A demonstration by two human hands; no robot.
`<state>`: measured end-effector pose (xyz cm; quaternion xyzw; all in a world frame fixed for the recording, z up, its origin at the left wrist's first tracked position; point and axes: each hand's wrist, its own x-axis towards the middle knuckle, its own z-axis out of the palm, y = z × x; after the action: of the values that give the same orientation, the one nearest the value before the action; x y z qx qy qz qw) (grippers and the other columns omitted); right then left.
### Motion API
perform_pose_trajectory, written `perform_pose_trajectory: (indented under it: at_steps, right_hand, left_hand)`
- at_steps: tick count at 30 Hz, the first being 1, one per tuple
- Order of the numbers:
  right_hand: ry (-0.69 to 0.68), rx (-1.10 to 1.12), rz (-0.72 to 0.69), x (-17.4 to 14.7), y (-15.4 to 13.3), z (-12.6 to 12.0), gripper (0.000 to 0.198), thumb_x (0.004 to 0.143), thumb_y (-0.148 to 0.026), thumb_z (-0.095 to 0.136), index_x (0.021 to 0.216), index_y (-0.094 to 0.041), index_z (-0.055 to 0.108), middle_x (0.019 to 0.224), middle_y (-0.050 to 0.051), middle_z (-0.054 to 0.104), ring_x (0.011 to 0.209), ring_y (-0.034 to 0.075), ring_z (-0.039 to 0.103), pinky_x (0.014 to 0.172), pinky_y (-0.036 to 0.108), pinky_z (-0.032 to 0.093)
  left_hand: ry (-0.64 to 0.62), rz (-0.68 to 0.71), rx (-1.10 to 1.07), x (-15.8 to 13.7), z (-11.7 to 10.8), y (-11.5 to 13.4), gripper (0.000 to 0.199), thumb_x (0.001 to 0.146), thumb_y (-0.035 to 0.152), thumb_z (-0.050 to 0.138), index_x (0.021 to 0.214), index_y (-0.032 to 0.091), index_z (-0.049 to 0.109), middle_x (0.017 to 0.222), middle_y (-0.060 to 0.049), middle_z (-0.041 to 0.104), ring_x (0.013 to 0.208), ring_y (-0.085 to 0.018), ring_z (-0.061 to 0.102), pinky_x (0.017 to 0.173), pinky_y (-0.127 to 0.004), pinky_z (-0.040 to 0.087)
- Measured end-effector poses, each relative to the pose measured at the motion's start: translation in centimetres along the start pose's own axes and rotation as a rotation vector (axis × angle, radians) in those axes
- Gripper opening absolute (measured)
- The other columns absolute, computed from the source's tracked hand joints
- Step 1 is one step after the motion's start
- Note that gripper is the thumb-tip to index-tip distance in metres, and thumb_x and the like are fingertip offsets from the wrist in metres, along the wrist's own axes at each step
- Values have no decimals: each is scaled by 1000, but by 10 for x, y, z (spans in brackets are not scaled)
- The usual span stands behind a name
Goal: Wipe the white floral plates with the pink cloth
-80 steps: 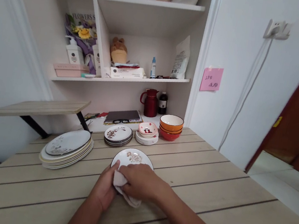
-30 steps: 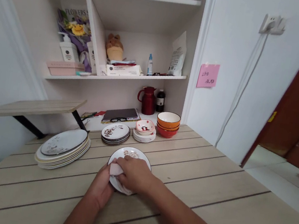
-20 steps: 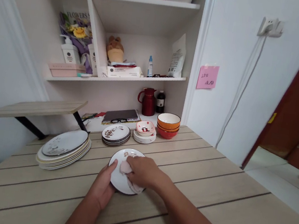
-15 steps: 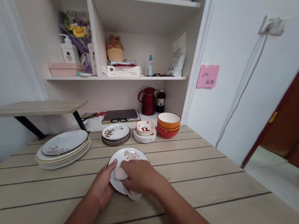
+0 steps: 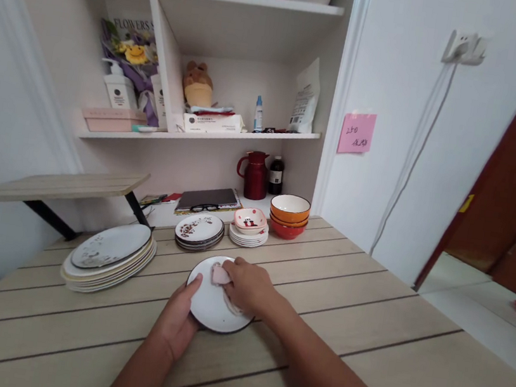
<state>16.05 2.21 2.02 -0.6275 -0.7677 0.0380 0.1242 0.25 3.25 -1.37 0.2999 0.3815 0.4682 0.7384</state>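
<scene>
A white plate with a dark rim is tilted a little above the wooden table. My left hand grips its left edge, thumb on top and fingers underneath. Pressed against the plate's upper right face, my right hand is closed on a pale pink cloth. The hand and cloth cover most of the plate's flower print. Beyond the plate lie a stack of small dark-rimmed plates and a stack of small white dishes with a square panda bowl on top.
A stack of large plates stands at the left, by a raised wooden stand. Orange and red bowls are stacked at the back right. Behind are a red jug, a dark bottle and a laptop-like slab.
My right hand has slid the cloth up and slightly right across the plate, uncovering its lower part. My left hand keeps its grip on the left edge.
</scene>
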Motion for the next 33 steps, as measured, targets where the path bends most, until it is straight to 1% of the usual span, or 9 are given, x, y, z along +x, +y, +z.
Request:
perform_pose_trajectory:
  at_steps: [4,8,10,13,16,18,25,29,33]
  right_hand:
    - [-44,7,-141,-5,0,-4,34,79,-31,52,111,-22,56,110,10,66,94,27,64,70,35,45]
    - [-16,22,-239,-8,-16,-1,32,79,-29,51,109,-21,57,111,11,64,97,26,61,72,35,45]
    - [22,33,-232,-7,-23,2,30,80,-29,51,108,-22,57,111,10,63,98,25,61,73,34,45]
    - [55,39,-146,-5,-25,4,29,84,-32,47,110,-24,57,112,9,63,97,24,62,74,34,45]
    - [36,36,-41,-4,-19,2,32,86,-35,45,116,-24,54,115,9,63,95,24,63,72,35,45]
    - [12,24,-25,-4,-14,0,36,85,-35,46,118,-23,53,116,11,63,94,26,64,71,36,46]
    - [-84,-15,-192,-10,-13,-7,33,80,-29,50,110,-19,57,114,14,65,98,27,63,72,35,46]
    - [-33,9,-248,-10,-22,-2,32,81,-29,48,111,-20,57,111,12,65,97,27,62,73,36,46]
    - [27,39,-207,-7,-26,3,29,82,-31,48,109,-22,58,111,10,64,98,25,62,73,35,45]
  left_hand:
    - [7,13,-3,2,-2,-2,44,78,21,68,120,12,60,96,-14,74,81,-25,71,76,-35,55]
    - [-19,66,-26,6,-2,-5,44,71,17,71,115,12,63,92,-11,75,78,-24,71,75,-34,55]
    - [-31,78,-33,7,-1,-5,43,70,16,71,112,12,65,90,-11,75,78,-24,71,75,-34,55]
    - [-31,67,-31,6,0,-5,40,71,17,71,110,11,66,90,-11,75,78,-24,71,75,-33,55]
    - [-10,56,-24,5,-1,-3,41,73,17,70,113,12,64,93,-12,75,78,-23,71,75,-33,55]
    - [3,37,-17,4,-2,-3,41,76,18,68,116,13,62,95,-13,75,79,-24,71,74,-33,56]
    - [-10,15,-19,5,-4,-4,37,77,21,68,113,11,64,89,-13,75,77,-24,71,72,-34,56]
    - [-30,48,-40,7,-3,-5,37,71,18,71,107,11,66,86,-10,75,74,-23,70,73,-33,55]
    - [-29,50,-27,5,0,-5,36,67,15,72,103,12,68,83,-9,75,73,-23,70,72,-33,55]
